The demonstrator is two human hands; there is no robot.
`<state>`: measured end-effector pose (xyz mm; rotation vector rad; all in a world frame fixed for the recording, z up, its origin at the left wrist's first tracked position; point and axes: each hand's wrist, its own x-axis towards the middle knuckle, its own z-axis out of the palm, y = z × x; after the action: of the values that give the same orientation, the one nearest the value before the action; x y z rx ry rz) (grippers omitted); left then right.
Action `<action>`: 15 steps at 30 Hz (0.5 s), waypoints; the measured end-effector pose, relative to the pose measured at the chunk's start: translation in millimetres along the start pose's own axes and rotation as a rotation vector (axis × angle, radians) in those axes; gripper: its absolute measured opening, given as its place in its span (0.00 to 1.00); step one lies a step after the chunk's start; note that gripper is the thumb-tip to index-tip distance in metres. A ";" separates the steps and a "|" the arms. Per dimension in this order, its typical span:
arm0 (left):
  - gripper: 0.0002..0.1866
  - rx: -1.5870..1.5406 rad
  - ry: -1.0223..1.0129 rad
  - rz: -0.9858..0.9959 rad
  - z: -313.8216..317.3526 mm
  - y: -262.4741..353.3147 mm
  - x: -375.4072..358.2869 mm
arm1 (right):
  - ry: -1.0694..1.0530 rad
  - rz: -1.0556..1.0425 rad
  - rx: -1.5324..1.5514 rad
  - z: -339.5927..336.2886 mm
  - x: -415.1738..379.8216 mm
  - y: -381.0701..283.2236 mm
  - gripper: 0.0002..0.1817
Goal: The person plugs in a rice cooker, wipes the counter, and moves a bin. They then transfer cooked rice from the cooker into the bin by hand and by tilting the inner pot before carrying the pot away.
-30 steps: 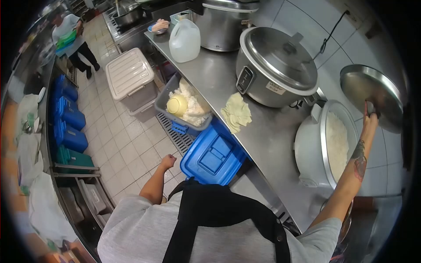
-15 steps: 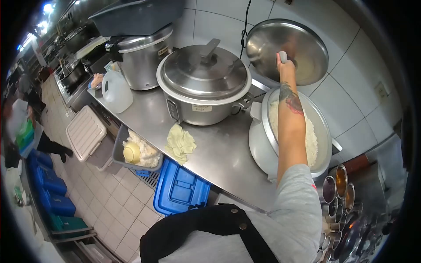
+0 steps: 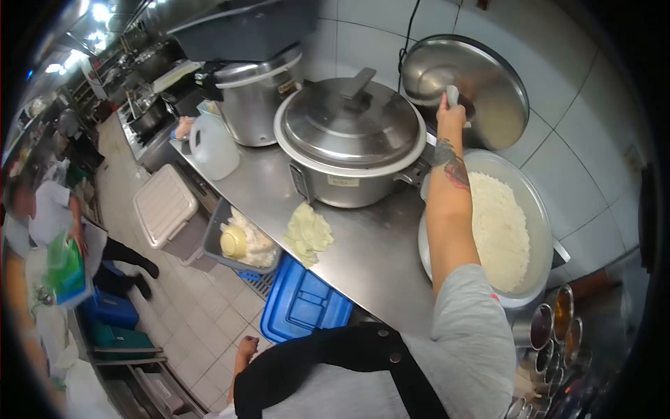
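My right hand (image 3: 452, 114) is closed around the handle of a large round metal lid (image 3: 499, 77). The lid is tilted up near the tiled wall, behind an uncovered rice cooker (image 3: 541, 209). White rice (image 3: 499, 230) lies inside that cooker, partly hidden by my outstretched forearm. My left hand (image 3: 248, 346) hangs low by my side, in front of the counter, fingers curled in and nothing visible in them. Left of the uncovered cooker stands a second rice cooker (image 3: 349, 188) with its lid on. A crumpled pale yellow cloth (image 3: 308, 234) lies on the metal counter (image 3: 373, 255).
Below the counter edge are a grey tub (image 3: 213, 241) of white rice with a yellow scoop (image 3: 234, 241) and a blue lid (image 3: 307, 300). A plastic jug (image 3: 215, 150) and a tall pot (image 3: 255, 105) stand farther left. Another person (image 3: 59, 216) holds a tray at left.
The view has shifted, so the counter sits farther right. My left hand has come into view. More rice shows in the uncovered cooker; my right hand still grips the lid. The other person is more visible.
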<state>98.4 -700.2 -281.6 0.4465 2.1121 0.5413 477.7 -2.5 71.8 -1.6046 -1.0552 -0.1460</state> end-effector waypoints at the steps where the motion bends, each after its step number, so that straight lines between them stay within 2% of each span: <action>1: 0.19 0.048 -0.001 0.010 -5.2 17.2 7.5 | -0.036 -0.103 -0.079 -1.1 -0.1 9.4 0.28; 2: 0.20 -0.063 0.018 0.051 -5.9 19.3 31.5 | -0.062 -0.115 -0.024 -12.4 -5.6 10.8 0.29; 3: 0.17 -0.001 0.119 0.247 -11.9 31.1 51.5 | -0.020 -0.122 -0.038 1.3 -0.8 25.0 0.27; 4: 0.15 0.063 0.225 0.434 -24.8 51.1 68.8 | -0.118 -0.136 0.036 -18.3 -9.8 15.0 0.27; 5: 0.13 0.107 0.307 0.499 -46.3 107.0 51.1 | -0.069 -0.177 -0.136 -15.5 -13.7 11.9 0.27; 6: 0.13 0.078 0.388 0.534 -65.1 151.7 51.8 | -0.190 -0.290 -0.062 -0.2 -5.6 26.6 0.27; 7: 0.13 0.052 0.397 0.629 -91.4 208.4 38.6 | -0.320 -0.190 -0.145 -16.1 -15.3 3.2 0.20; 8: 0.13 0.116 0.612 0.848 -110.3 236.2 71.7 | -0.337 -0.203 -0.128 -18.8 -33.9 -15.0 0.20; 9: 0.16 0.057 0.537 0.840 -138.4 300.0 36.8 | -0.386 -0.037 0.174 -20.0 -52.2 -32.4 0.16; 10: 0.17 0.034 0.586 0.882 -158.2 346.6 31.5 | -0.427 0.139 0.472 -21.9 -69.7 -47.2 0.14; 11: 0.18 0.038 0.649 1.017 -177.0 392.0 25.0 | -0.457 0.322 0.766 -24.1 -84.3 -56.8 0.14; 12: 0.18 0.109 0.794 1.108 -190.8 432.0 24.8 | -0.475 0.509 1.058 -27.3 -95.6 -60.8 0.16; 13: 0.20 0.126 0.859 1.250 -200.9 474.8 3.5 | -0.499 0.129 0.873 -20.3 -115.2 -50.2 0.16; 14: 0.22 0.206 0.899 1.351 -211.4 513.9 -9.1 | -0.415 -0.234 0.552 -71.6 -141.2 -74.6 0.16; 15: 0.22 0.179 0.881 1.404 -214.4 548.7 -32.9 | -0.307 -0.416 0.495 -82.9 -163.3 -74.8 0.17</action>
<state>0.3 -301.2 141.9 2.1520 2.3267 1.5212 365.9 -165.0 56.5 -0.9655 -1.5210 0.0854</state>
